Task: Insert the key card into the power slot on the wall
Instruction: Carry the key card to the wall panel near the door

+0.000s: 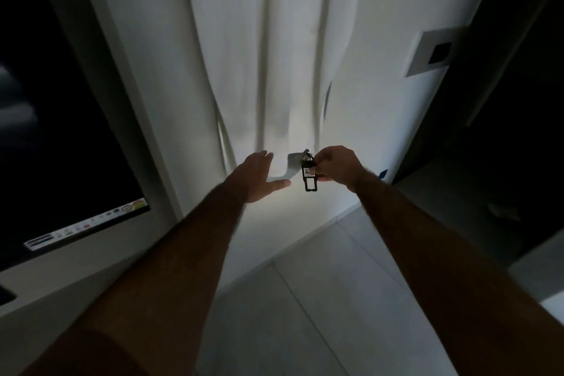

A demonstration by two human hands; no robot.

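Observation:
My right hand (pixel 334 166) is closed on a black key tag (pixel 309 174) with a white label; metal keys stick up from its top, close to the white door (pixel 244 55). The tag hangs just right of the silver door handle (pixel 288 166). My left hand (pixel 259 175) is spread, fingers above the handle's end and thumb below it, not closed around it. A grey wall plate (pixel 427 53) with a dark square (pixel 439 53) sits on the wall at upper right, well above and right of both hands. I cannot make out a slot on it in the dim light.
A dark glass panel (pixel 61 101) with a strip of stickers (pixel 85 223) along its lower edge fills the left side. Pale floor tiles (pixel 305 299) lie below the door. A dark opening (pixel 518 116) lies at the right, with a small blue object (pixel 383 173) at the door's edge.

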